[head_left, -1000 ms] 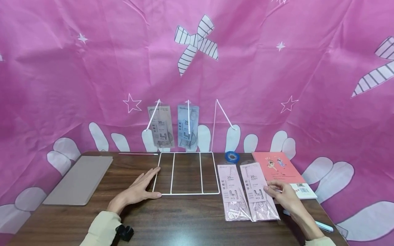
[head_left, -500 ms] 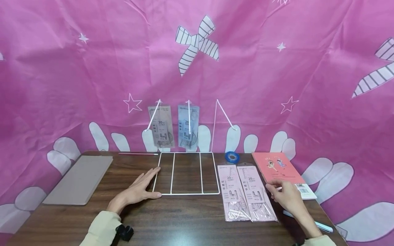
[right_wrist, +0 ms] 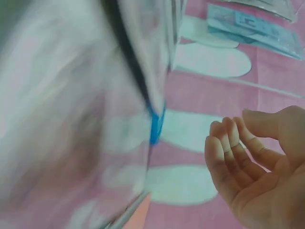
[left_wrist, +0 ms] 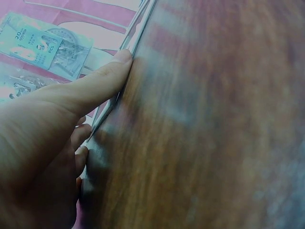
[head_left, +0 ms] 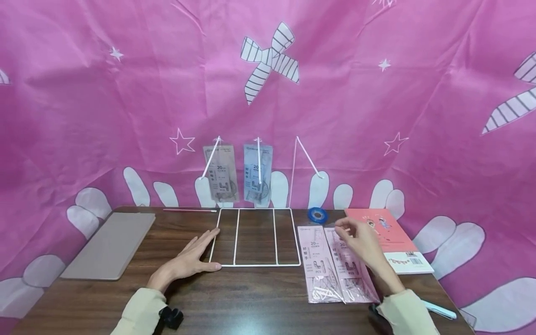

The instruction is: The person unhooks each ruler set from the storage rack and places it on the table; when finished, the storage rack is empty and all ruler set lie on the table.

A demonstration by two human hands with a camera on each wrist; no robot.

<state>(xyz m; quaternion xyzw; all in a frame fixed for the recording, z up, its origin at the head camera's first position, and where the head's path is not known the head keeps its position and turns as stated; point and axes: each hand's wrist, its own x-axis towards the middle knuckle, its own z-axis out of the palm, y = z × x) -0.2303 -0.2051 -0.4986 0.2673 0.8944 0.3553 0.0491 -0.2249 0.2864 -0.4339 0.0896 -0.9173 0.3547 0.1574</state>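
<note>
Behind the brown table [head_left: 251, 298], pink cloth [head_left: 335, 102]

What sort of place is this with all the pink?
Probably an indoor table corner, maybe arranged like a little shop display: a wooden table, a pink cloth backdrop with bows and stars, and a white wire rack with packets hanging.
</note>
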